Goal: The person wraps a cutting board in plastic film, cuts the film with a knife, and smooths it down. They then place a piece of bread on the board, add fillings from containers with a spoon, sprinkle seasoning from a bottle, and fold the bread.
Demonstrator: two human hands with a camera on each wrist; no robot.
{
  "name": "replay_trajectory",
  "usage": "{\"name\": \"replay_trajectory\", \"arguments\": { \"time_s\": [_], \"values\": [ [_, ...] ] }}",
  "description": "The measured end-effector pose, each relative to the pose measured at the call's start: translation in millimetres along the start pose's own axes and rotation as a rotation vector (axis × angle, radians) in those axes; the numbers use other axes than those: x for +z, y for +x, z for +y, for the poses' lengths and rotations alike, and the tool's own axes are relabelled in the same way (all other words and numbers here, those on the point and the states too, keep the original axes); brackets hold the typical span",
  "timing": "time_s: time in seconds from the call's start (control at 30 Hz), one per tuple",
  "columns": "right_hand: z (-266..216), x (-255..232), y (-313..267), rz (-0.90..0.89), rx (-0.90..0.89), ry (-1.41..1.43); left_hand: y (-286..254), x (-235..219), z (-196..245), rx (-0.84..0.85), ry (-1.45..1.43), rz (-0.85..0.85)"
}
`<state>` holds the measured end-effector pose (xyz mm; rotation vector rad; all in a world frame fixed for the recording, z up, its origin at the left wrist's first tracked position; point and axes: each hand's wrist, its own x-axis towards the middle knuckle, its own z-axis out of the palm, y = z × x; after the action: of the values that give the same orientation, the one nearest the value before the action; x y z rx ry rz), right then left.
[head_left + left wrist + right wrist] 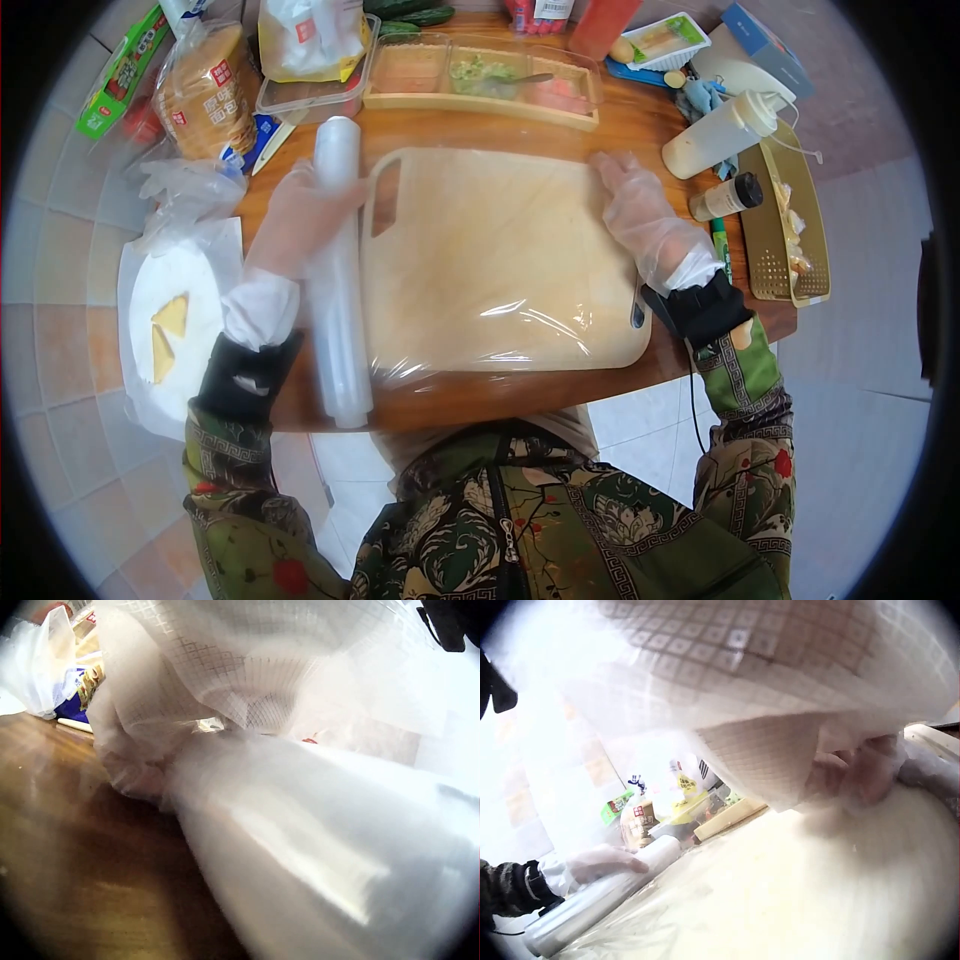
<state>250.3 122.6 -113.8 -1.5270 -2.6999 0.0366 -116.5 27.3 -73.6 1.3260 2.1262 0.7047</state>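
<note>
A large roll of cling film (341,270) stands lengthwise at the left side of the wooden cutting board (500,255). My gloved left hand (305,222) grips the roll near its upper part; in the left wrist view the roll (300,847) runs out from under the fingers. A clear sheet stretches from it across the board, with glare and creases along the near edge. At the board's far right corner, my gloved right hand (640,215) holds the film against the edge. Its bent fingers (855,780) show over the board in the right wrist view.
Behind the board sits a divided tray (480,100) of fillings with a spoon. Bagged bread (208,95) is at back left, above paper (190,255) with two yellow triangular pieces. To the right are a squeeze bottle (720,135), a seasoning jar (727,197) and a basket (785,225).
</note>
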Motion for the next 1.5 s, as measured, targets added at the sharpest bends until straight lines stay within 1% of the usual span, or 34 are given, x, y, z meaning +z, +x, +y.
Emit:
{"name": "replay_trajectory", "arguments": {
  "time_s": [0.07,0.13,0.23,0.37,0.43,0.57,0.63,0.67,0.73,0.77,0.83,0.87,0.93,0.97,1.07,1.17,1.27,1.3,1.37,1.43,1.5],
  "values": [
    [-0.3,0.6,-3.1,0.008,-0.014,0.019,-1.8,0.3,-2.0,-0.007,-0.034,-0.02],
    [0.2,5.2,-6.4,0.048,-0.02,0.004,-2.1,1.3,-7.5,-0.017,0.08,-0.01],
    [0.2,5.2,-10.4,0.017,-0.023,-0.01,-8.6,-0.5,-11.8,-0.023,0.028,-0.053],
    [-3.1,1.6,-15.7,0.023,-0.022,0.031,-22.3,-4.3,-3.6,-0.045,0.091,-0.025],
    [1.7,5.0,-16.4,0.08,-0.088,0.041,-24.1,-4.8,-3.5,-0.077,0.126,-0.033],
    [-7.7,-16.2,-24.4,0.067,-0.086,-0.03,-26.4,-5.9,3.8,-0.108,0.148,-0.044],
    [-21.8,-34.6,-41.3,0.222,-0.299,0.575,-27.2,-6.8,3.1,-0.113,0.154,-0.037],
    [-21.5,-39.3,-49.7,0.218,-0.296,0.573,-26.9,-7.2,2.9,-0.114,0.152,-0.042],
    [-17.1,-47.4,-67.0,0.135,-0.738,0.386,-25.7,-6.8,3.4,-0.118,0.127,-0.07],
    [-19.4,-51.0,-73.2,0.132,-0.735,0.385,-26.1,-6.4,4.1,-0.118,0.126,-0.074],
    [-25.0,-55.3,-84.9,-0.156,-0.765,0.52,-27.3,-6.2,4.6,-0.118,0.115,-0.061],
    [-26.2,-55.5,-91.9,-0.262,-0.715,0.492,-27.0,-5.6,3.0,-0.118,0.116,-0.061],
    [-27.4,-51.1,-95.5,-0.278,-0.746,0.471,-26.0,-4.4,-2.0,-0.073,0.116,-0.033],
    [-28.2,-49.0,-95.2,-0.295,-0.775,0.448,-26.2,-4.5,-1.8,-0.077,0.121,-0.026],
    [-29.3,-47.9,-93.6,-0.331,-0.78,0.464,-25.4,-5.2,-1.4,-0.098,0.126,-0.032],
    [-30.0,-42.1,-97.4,-0.32,-0.769,0.489,-23.6,-6.9,-1.1,-0.089,0.091,-0.074],
    [-29.8,-36.3,-99.6,-0.301,-0.794,0.528,-24.3,-8.5,3.9,-0.126,0.113,-0.124],
    [-30.4,-37.8,-100.7,-0.302,-0.795,0.528,-24.9,-7.2,4.2,-0.124,0.137,-0.093],
    [-32.0,-42.6,-103.1,-0.328,-0.822,0.375,-27.3,-4.1,2.4,-0.123,0.161,-0.063],
    [-33.7,-43.6,-104.3,-0.33,-0.834,0.405,-31.1,-0.5,-1.4,-0.03,0.058,0.034],
    [-34.8,-43.5,-105.9,-0.332,-0.846,0.435,-32.1,-0.6,-1.1,-0.03,0.087,0.037]
  ]
}}
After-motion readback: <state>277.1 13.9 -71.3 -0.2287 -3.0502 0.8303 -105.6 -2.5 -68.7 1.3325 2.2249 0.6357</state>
